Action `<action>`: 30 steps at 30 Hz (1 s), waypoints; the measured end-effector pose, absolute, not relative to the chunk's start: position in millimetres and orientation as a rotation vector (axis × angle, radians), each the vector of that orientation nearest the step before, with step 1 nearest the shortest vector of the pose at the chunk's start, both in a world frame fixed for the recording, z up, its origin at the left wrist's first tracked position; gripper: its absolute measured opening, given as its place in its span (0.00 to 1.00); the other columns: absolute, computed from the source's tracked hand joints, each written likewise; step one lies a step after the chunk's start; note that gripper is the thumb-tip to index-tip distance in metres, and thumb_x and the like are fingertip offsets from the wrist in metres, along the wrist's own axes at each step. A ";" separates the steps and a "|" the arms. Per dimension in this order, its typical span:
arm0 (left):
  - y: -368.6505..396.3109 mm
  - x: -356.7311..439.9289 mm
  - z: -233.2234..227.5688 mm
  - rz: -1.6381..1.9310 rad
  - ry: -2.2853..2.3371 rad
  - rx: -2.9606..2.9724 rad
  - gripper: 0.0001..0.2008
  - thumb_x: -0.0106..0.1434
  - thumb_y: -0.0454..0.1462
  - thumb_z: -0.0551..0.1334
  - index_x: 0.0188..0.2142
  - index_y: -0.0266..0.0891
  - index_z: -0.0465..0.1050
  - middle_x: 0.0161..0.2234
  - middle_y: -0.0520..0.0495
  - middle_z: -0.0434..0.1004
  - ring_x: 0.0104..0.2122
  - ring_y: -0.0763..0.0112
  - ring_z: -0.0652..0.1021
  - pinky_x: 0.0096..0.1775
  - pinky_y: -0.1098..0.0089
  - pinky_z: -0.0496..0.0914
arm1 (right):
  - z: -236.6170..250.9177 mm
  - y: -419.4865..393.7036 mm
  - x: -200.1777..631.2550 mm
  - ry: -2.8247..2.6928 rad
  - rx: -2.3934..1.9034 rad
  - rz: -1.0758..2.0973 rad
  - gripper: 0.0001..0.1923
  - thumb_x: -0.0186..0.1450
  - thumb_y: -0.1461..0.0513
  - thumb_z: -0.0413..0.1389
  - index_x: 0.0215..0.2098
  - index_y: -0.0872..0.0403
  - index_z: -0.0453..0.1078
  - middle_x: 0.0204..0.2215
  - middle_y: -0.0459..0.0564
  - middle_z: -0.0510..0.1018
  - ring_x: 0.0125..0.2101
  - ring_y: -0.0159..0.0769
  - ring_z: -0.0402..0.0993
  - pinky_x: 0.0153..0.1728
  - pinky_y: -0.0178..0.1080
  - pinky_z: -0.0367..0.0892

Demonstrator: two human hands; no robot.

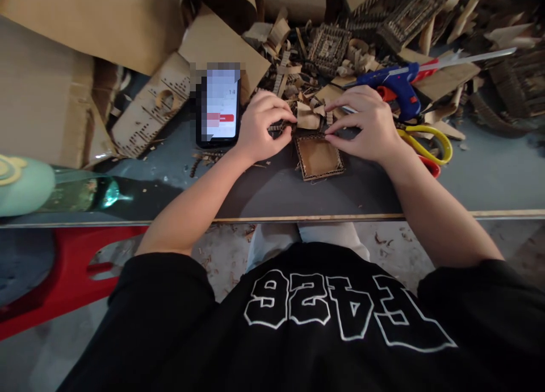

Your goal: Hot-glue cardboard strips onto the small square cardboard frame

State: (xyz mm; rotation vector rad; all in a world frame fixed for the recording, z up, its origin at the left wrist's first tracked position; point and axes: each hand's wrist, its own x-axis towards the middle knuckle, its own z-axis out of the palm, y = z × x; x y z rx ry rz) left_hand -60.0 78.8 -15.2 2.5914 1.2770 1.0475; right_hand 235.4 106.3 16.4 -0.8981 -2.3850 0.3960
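Closest to us, our black printed shirt (323, 312) fills the lower view, with a red plastic stool (63, 284) off to the left below the table edge (298, 217). On the table, between our two hands and a little nearer than the fingertips, lies a small square cardboard tray (318, 157) with a corrugated rim. Our left hand (261, 125) curls narrow, thumb and fingertips pinched on a short corrugated strip (279, 128) at the tray's far left corner. Our right hand (364, 122) lies flatter, fingers drawn close together and pressing on the tray's far edge; whether it grips anything underneath we cannot tell. Just to the left of our left hand a phone (218, 108) lies face up, its screen lit. Just beside our right wrist, on its outer side, sit yellow-handled scissors (428, 145), partly hidden by the hand. A little beyond our right hand lies a blue glue gun (395, 85), its nozzle pointing left. Beyond both hands spreads a heap of cardboard scraps (315, 57), and farther left lie large cardboard sheets (85, 34)
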 end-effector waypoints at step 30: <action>80.4 -45.7 -23.1 1.021 1.119 2.639 0.18 0.71 0.46 0.58 0.32 0.46 0.85 0.41 0.42 0.83 0.51 0.49 0.82 0.55 0.40 0.75 | 22.4 92.5 229.7 -2.426 -1.068 0.172 0.06 0.68 0.54 0.63 0.38 0.37 0.85 0.56 0.45 0.83 0.62 0.59 0.71 0.57 0.66 0.68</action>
